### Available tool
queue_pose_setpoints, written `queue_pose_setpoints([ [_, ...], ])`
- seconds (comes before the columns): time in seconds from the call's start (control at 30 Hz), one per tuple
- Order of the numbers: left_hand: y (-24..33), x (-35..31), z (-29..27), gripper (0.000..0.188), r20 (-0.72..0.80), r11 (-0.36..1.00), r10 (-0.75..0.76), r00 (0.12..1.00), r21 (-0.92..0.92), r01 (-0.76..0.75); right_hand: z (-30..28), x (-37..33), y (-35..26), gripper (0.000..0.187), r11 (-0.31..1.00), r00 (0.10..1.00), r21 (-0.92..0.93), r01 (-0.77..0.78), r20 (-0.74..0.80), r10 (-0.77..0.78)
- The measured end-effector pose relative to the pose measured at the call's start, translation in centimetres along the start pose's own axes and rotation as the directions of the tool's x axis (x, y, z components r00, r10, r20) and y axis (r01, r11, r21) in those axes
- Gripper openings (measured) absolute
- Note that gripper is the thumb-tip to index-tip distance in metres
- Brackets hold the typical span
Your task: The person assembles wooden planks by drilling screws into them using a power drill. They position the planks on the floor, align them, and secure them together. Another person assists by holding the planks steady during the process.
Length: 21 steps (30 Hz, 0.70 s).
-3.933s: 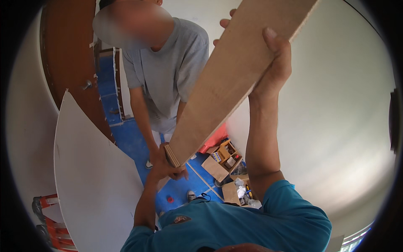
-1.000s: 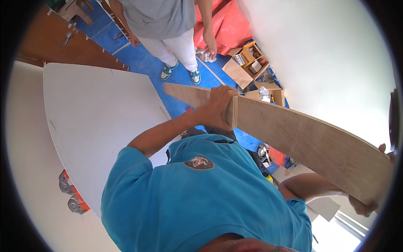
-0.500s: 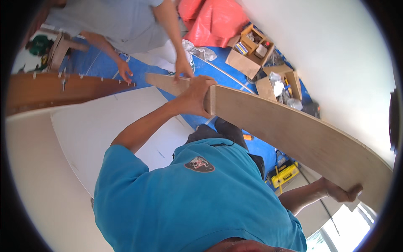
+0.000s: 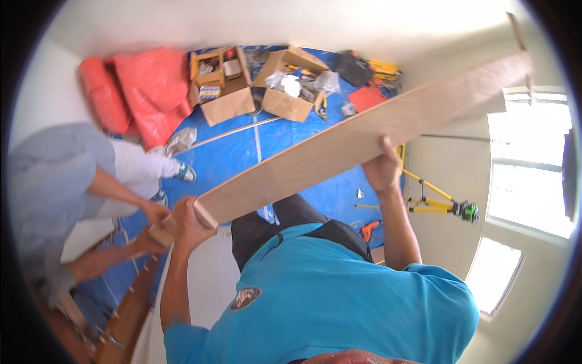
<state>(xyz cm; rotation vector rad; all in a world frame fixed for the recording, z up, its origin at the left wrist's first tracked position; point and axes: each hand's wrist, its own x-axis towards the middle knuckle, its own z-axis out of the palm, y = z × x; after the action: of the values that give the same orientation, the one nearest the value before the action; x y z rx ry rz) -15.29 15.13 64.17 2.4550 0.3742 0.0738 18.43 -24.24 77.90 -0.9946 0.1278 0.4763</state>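
Observation:
A long, pale wooden board [image 4: 339,142] slants across in front of me, its far end up at the right near the wall. My left hand [image 4: 189,227] grips its near left end, beside a short block-like edge. Under the middle of its length, my right hand [image 4: 383,170] holds the lower edge, fingertips showing on the board's face. At the left, a co-worker's hands [image 4: 151,233] are on the wooden end piece just beyond my left hand. Whether that piece is joined to the board I cannot tell.
Open cardboard boxes [image 4: 227,106] of tools and supplies and red plastic sheeting [image 4: 151,91] lie along the wall on blue floor covering [image 4: 233,155]. A yellow tripod [image 4: 430,206] with a green device stands at right, near windows. A brown wooden panel [image 4: 130,309] is lower left.
The view has turned right. The board's right end has swung up and away from me. My right hand has moved forward with it, and the co-worker now has both hands at the left end.

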Motion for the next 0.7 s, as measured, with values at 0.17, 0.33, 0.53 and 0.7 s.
queue_pose_setpoints([
  [0.17, -4.6, -1.6, -0.8, 0.100, 0.085, 0.995, 0.014, 0.996, 0.095, -0.022, -1.9, 0.2, 8.5, 0.068, 0.989, 0.990, 0.041, -0.142, 0.004, 0.142],
  [0.33, -9.7, -2.3, 0.4, 0.100, 0.161, 0.977, -0.056, 0.985, 0.212, 0.021, -4.3, 1.3, 16.8, 0.073, 0.968, 0.974, 0.108, -0.227, 0.015, 0.227],
  [0.53, -13.8, -1.3, 4.8, 0.100, 0.204, 0.939, -0.174, 0.963, 0.330, 0.100, -8.5, 6.5, 25.4, 0.071, 0.916, 0.933, 0.230, -0.330, -0.072, 0.354],
  [0.7, -15.9, -0.3, 10.3, 0.092, 0.198, 0.915, -0.239, 0.951, 0.375, 0.152, -14.0, 12.0, 33.2, 0.060, 0.892, 0.884, 0.274, -0.360, -0.205, 0.419],
])
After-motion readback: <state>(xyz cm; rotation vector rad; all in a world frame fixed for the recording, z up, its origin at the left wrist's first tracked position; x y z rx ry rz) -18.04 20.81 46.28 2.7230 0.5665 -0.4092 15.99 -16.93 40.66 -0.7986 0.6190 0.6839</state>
